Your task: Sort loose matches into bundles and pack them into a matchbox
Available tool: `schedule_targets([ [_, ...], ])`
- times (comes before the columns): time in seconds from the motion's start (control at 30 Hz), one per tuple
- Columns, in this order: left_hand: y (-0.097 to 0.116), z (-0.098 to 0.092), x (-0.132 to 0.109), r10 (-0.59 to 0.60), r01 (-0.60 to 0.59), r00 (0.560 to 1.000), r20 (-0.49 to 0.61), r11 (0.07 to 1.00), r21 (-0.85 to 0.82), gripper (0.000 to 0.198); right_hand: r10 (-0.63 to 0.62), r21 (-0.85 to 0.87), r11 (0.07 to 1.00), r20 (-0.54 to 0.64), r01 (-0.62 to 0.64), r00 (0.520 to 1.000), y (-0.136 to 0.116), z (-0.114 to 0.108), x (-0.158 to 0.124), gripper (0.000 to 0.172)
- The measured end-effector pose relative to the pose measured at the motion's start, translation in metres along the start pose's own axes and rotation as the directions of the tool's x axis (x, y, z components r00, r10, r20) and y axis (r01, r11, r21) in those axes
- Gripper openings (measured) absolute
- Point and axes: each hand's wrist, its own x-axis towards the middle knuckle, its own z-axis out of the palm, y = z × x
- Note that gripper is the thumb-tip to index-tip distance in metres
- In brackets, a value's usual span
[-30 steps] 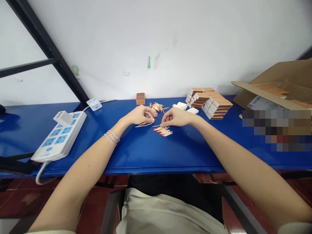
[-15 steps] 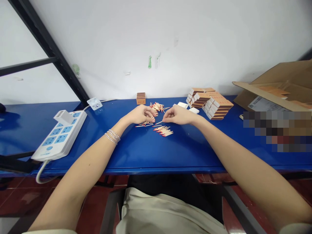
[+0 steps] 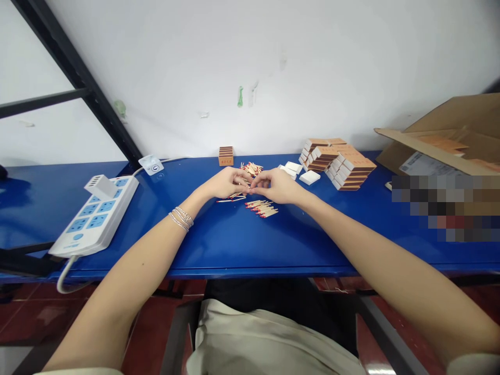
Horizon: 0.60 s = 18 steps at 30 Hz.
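Bright, even light fills the scene, with soft sheen on the blue table (image 3: 242,245), wide-angle bending at the edges, and a pixelated patch at right.

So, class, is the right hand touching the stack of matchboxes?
Apart. The head view shows bare blue table between the right hand and the stack of matchboxes.

A scuffed white wall (image 3: 312,62) backs a blue table (image 3: 273,245); a black frame (image 3: 78,78) slants at left, over a glossy red floor (image 3: 39,317), evenly lit
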Motion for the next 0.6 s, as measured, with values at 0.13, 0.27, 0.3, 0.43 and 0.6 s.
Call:
schedule_targets([
  [0.13, -0.003, -0.002, 0.001, -0.015, 0.015, 1.000, 0.007, 0.999, -0.045, 0.034, 0.024, 0.016, 1.000, -0.027, -0.024, 0.999, 0.001, 0.005, 0.002, 0.020],
  [0.27, -0.002, -0.002, 0.000, -0.034, 0.034, 0.999, 0.006, 0.997, -0.067, 0.032, 0.047, 0.090, 0.995, 0.009, -0.048, 0.999, 0.006, 0.012, 0.005, 0.020],
  [0.3, -0.001, -0.002, -0.001, -0.031, 0.032, 0.999, 0.006, 0.997, -0.068, 0.032, 0.050, 0.092, 0.994, 0.008, -0.050, 0.999, 0.007, 0.013, 0.006, 0.020],
  [0.43, 0.001, -0.003, -0.002, -0.027, 0.028, 0.999, 0.018, 0.998, -0.055, 0.033, 0.084, 0.037, 0.996, 0.002, -0.084, 0.996, 0.004, 0.014, 0.007, 0.017],
  [0.6, -0.001, -0.004, -0.001, -0.017, 0.017, 1.000, 0.007, 0.995, -0.097, 0.024, 0.130, -0.030, 0.991, 0.065, -0.128, 0.989, 0.005, -0.003, 0.003, 0.016],
])
